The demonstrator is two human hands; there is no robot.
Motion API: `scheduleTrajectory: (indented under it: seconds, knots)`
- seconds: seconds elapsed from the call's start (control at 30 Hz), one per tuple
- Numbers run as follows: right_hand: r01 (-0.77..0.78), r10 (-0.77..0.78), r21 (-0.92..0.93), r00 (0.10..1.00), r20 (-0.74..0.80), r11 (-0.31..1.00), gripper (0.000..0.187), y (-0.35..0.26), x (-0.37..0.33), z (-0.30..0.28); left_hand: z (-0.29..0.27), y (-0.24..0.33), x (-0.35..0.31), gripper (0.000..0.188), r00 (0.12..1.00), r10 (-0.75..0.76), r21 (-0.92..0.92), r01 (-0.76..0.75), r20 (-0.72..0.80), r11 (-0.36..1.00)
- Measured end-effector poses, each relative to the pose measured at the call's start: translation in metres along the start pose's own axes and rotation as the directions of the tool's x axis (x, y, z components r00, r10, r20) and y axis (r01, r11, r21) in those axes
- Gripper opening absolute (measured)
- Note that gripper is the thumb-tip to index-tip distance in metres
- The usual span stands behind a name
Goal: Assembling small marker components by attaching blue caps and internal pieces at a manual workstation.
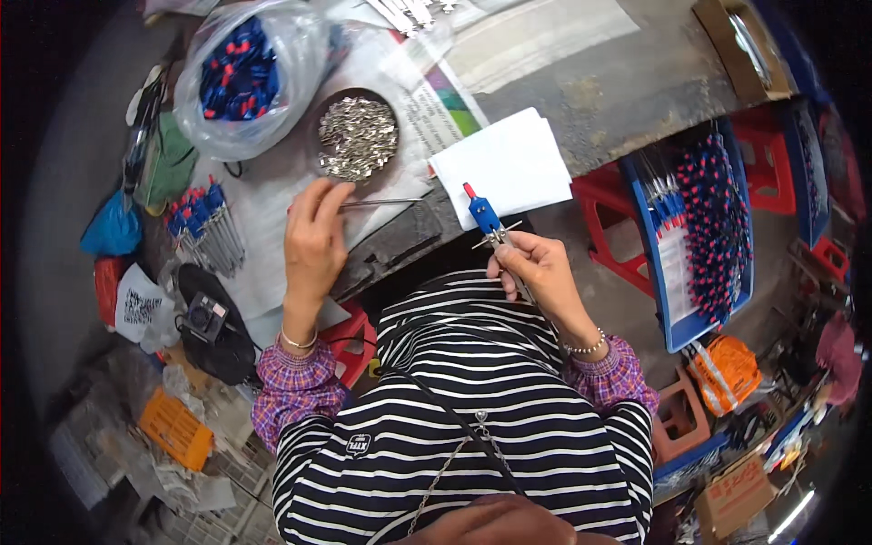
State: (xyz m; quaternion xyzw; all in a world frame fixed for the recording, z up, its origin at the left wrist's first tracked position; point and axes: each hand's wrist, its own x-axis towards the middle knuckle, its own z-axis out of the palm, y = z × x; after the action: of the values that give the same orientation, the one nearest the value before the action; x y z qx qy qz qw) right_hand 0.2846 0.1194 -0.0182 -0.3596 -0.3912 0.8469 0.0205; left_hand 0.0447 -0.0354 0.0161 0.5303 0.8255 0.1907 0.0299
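We have the blue tool (483,213) in our right hand (536,270), its red tip pointing up and away from us, with a thin metal pin sticking out to both sides below the blue part. The thumb and fingers of that hand are pinching the tool's metal end. It is held near the table's front edge, and in our view its blue head overlaps the stack of white paper (527,154).

Our left hand (316,241) is over the table (599,100), its fingers curled, just below a dark bowl (397,129) heaped with small shiny metal pieces (357,138). A thin metal rod (383,202) runs out from those fingers toward the right; we cannot tell whether they are gripping it.

Beyond the bowl, to the left, we see a clear plastic bag (304,54) full of blue and red parts (238,73). Nearer on the left lies a bunch of blue-headed tools with metal legs (211,229), and below them a black camera (205,316).

To our right, a blue tray (674,334) of red-and-blue pieces (718,218) stands beside a red stool (607,204). Farther down are an orange bag (731,368) and a cardboard box (740,495).
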Motion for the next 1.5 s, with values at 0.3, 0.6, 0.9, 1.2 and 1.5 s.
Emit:
scheduleTrajectory:
  seconds: [0.3, 0.6, 0.9, 1.2, 1.5]
  knots:
    - [0.045, -0.046, 0.032, 0.999, 0.012, 0.998, 0.017, 0.008, 0.008, -0.01, 0.0, -0.013, -0.01, 0.032, 0.999, 0.041, 0.176, -0.04, -0.003, 0.984]
    - [0.07, -0.071, 0.044, 0.997, 0.021, 0.997, 0.02, 0.015, 0.015, -0.008, -0.012, 0.011, -0.003, 0.025, 0.991, -0.111, -0.837, 0.124, 0.076, 0.533]
    - [0.071, -0.071, 0.054, 0.997, -0.007, 0.996, 0.019, 0.015, 0.014, -0.004, 0.009, 0.094, 0.048, 0.024, 0.912, 0.28, -0.848, -0.389, -0.3, 0.36]
    - [0.085, -0.084, -0.01, 0.996, 0.021, 0.996, 0.018, 0.016, 0.016, -0.006, 0.035, 0.074, 0.051, 0.014, 0.932, 0.354, -0.787, -0.273, -0.075, 0.553]
    - [0.086, -0.087, 0.02, 0.996, 0.035, 0.996, 0.018, 0.016, 0.016, -0.004, 0.057, 0.08, 0.056, 0.02, 0.938, 0.346, -0.81, -0.227, -0.032, 0.54]
